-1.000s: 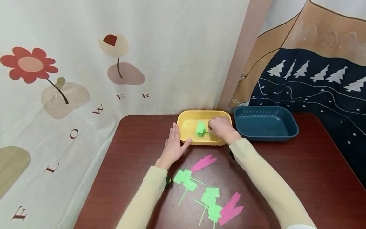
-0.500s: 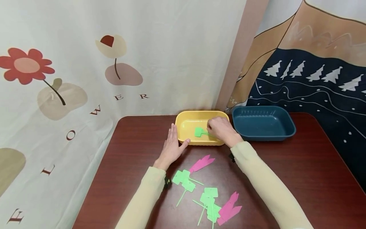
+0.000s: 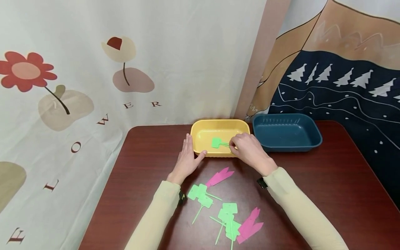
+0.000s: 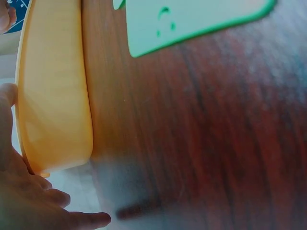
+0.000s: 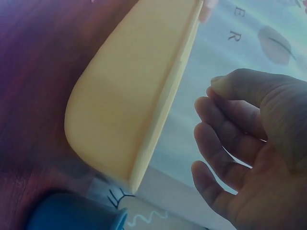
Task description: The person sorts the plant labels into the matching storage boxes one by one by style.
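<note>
Tabletop (image 3: 140, 159): reaches left of yellow tray (image 3: 203, 136); blue tray (image 3: 284, 133) close right.
Green tags (image 3: 216, 142): inside yellow tray.
Right hand (image 3: 250, 151): over near rim, loosely curled (thumb by index).
Left hand (image 3: 185, 161): fingers straight against tray, thumb apart.

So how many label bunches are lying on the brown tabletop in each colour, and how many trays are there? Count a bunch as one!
Green plant label bunches: 2, a farther green bunch and a nearer green bunch
Pink label bunches: 2, a farther pink bunch and a nearer pink bunch
Trays: 2, a yellow tray and a dark blue tray
Total: 6
</note>
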Available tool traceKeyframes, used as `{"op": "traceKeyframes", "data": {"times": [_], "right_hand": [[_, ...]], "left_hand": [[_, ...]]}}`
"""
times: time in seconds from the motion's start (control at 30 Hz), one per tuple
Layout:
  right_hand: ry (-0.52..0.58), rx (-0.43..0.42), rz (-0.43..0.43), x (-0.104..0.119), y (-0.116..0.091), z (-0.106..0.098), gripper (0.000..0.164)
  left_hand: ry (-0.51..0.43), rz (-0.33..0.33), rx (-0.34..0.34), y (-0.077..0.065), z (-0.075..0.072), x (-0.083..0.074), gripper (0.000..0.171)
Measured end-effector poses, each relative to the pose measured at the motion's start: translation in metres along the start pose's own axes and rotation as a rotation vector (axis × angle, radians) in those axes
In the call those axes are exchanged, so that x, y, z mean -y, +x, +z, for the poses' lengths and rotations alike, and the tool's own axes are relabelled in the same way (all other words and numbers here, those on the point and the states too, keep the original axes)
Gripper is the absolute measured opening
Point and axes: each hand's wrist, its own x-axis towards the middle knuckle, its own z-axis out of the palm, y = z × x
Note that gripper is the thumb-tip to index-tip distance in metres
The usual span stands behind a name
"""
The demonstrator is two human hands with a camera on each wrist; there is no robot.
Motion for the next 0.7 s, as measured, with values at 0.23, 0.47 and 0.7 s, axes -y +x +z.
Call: {"op": "traceKeyframes", "data": {"times": [0.23,0.47,0.7], "right_hand": [[-0.012,-0.016,-0.068,0.007,-0.016,-0.002,0.009],[-0.021,-0.008,-0.079,0.014,-0.033,-0.001,0.008],[-0.052,0.014,-0.108,0.027,-0.045,0.002,0.007]], "left_hand": [[0.006,0.003,-0.006,0.0,0.0,0.0,0.1],[0.003,-0.002,-0.001,-0.001,-0.001,0.0,0.101],[0.003,-0.001,-0.001,0.0,0.0,0.001,0.101]]}}
